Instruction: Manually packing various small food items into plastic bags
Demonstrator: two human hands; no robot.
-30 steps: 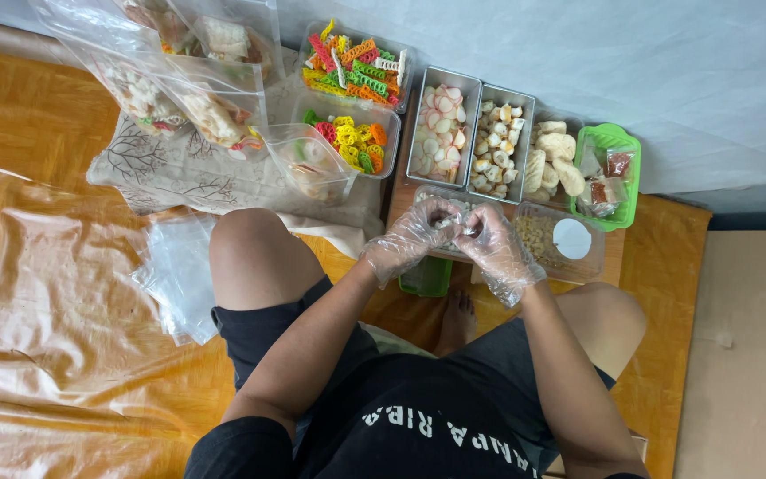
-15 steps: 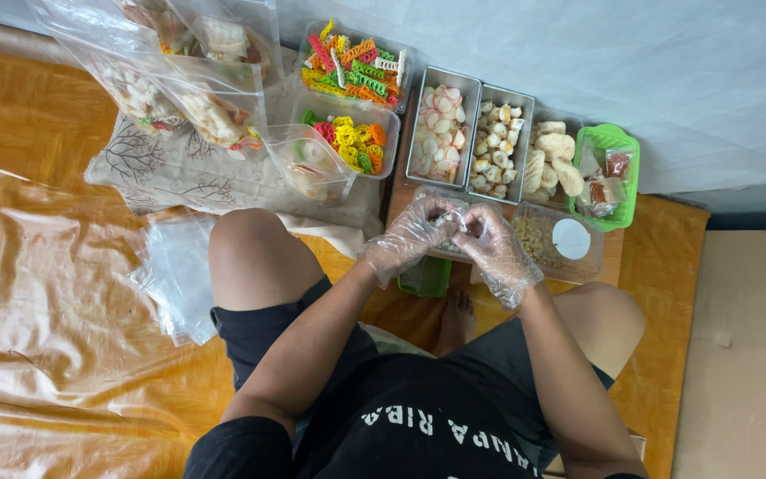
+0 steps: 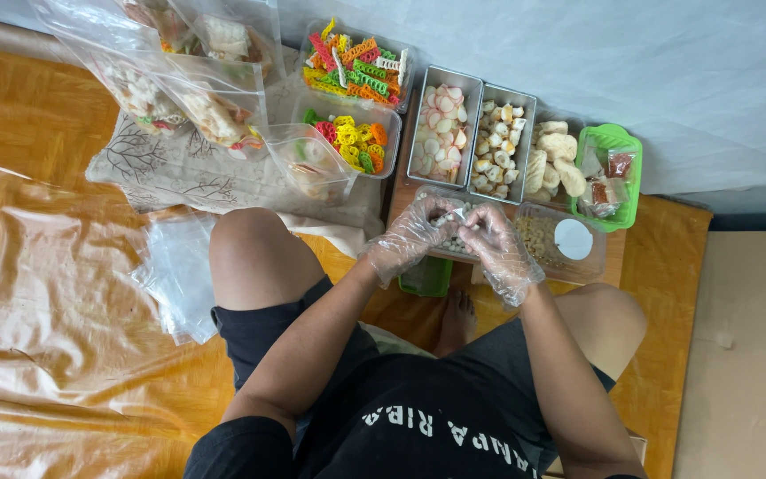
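Left hand: the left hand (image 3: 408, 238) wears a clear plastic glove; forearm runs up from the lower left, wrist bent inward, fingers curled toward the other hand.
Right hand: the right hand (image 3: 500, 248), gloved the same, comes up from the lower right, fingers bent down and inward.
Fingers: both sets of fingertips meet over a small white piece (image 3: 457, 215), pinching it between them; the exact grip is too small to tell.
Location of piece: held just above the clear tray (image 3: 550, 257) of small pale bits on the low table (image 3: 615, 257), in front of the person's knees.
Change from earlier frame: hands sit at the same spot over the tray as half a second ago; fingertips drawn slightly closer together, arms otherwise unmoved.
Axis of piece: cannot tell; too small and partly covered by the gloves.
Surroundings: two metal trays behind the hands, one with pink-and-white slices (image 3: 440, 136), one with pale chunks (image 3: 499, 143); green basket (image 3: 614, 142) at far right; clear boxes of coloured crackers (image 3: 355, 64) further back; filled plastic bags (image 3: 192, 102) at upper left.
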